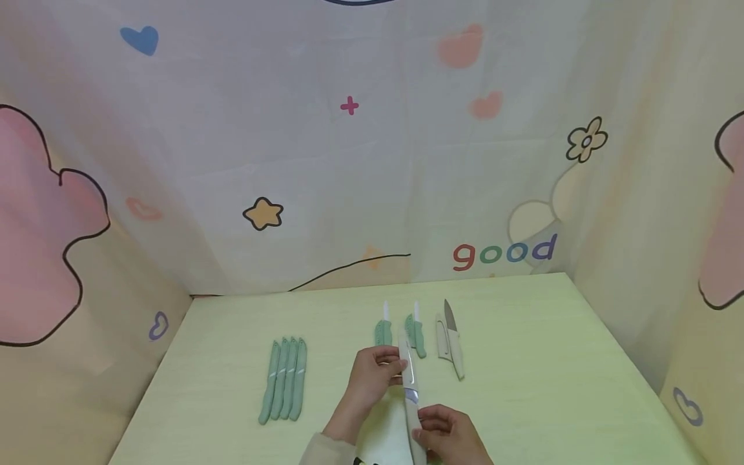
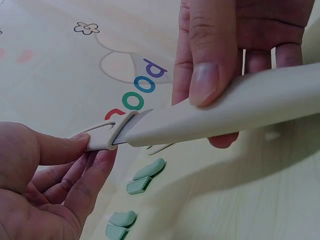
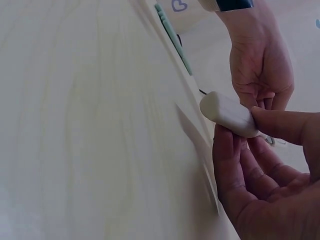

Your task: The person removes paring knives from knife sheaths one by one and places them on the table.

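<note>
A cream-handled knife [image 1: 413,423] is held above the table in front of me, tip pointing away. My left hand [image 1: 372,376] pinches its cream sheath [image 2: 100,138] between thumb and fingers. The handle [image 2: 255,107] is gripped by my right hand [image 1: 452,434], thumb on one side and fingers on the other. A short strip of bare metal blade [image 2: 131,127] shows between sheath and handle; the rest of the blade is inside the sheath. In the right wrist view only the rounded handle end [image 3: 227,114] faces the camera.
Behind the hands lie two small green knives [image 1: 387,330] [image 1: 420,337] beside their green sheaths. Right of them rests another cream knife [image 1: 453,342] with a grey blade, next to its sheath [image 1: 443,337]. Several green folded or sheathed knives [image 1: 283,380] form a row at left.
</note>
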{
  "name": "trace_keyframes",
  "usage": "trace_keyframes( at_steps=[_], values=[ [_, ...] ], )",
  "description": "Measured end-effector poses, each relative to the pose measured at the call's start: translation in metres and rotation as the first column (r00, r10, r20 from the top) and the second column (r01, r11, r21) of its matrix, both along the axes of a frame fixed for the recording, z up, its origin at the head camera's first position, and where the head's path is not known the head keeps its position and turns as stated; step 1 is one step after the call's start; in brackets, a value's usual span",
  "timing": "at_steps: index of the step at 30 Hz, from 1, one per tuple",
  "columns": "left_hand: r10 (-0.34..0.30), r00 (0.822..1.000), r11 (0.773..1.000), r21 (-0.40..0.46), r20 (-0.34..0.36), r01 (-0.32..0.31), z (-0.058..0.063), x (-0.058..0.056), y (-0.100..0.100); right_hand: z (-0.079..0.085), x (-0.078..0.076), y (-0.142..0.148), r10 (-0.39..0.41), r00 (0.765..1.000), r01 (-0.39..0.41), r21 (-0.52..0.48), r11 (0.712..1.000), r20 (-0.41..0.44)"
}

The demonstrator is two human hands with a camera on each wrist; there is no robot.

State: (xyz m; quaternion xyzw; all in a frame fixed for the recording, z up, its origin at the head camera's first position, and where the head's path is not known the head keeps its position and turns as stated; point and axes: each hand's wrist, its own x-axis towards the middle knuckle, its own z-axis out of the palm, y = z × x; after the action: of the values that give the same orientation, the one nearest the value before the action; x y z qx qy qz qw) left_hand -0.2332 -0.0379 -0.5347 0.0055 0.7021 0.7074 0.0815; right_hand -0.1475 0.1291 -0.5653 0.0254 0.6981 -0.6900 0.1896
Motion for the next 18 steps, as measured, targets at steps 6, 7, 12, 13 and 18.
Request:
trace_keyframes(
  at_steps=[6,7,12,13,18],
  values=[
    [-0.002,1.0,1.0,-0.021,-0.01,0.001,0.002,-0.003,-0.001,-0.001,0.006,-0.001,0.018,0.999,-0.019,0.022,1.0,0.048],
    [0.002,1.0,1.0,-0.023,-0.009,-0.002,0.002,-0.004,-0.001,-0.002,0.007,-0.002,0.021,0.999,-0.023,0.037,0.999,0.049],
    [0.016,1.0,1.0,-0.025,-0.017,-0.017,0.007,-0.008,-0.004,-0.004,0.011,-0.002,0.034,0.998,-0.038,0.085,0.996,0.045],
    [0.02,1.0,0.999,-0.026,-0.019,-0.02,0.008,-0.008,-0.004,-0.003,0.012,-0.002,0.037,0.998,-0.042,0.09,0.995,0.056],
    [0.015,0.999,1.0,-0.02,-0.035,-0.016,0.014,-0.008,-0.006,-0.003,0.015,-0.002,0.048,0.994,-0.057,0.087,0.995,0.1]
  ],
)
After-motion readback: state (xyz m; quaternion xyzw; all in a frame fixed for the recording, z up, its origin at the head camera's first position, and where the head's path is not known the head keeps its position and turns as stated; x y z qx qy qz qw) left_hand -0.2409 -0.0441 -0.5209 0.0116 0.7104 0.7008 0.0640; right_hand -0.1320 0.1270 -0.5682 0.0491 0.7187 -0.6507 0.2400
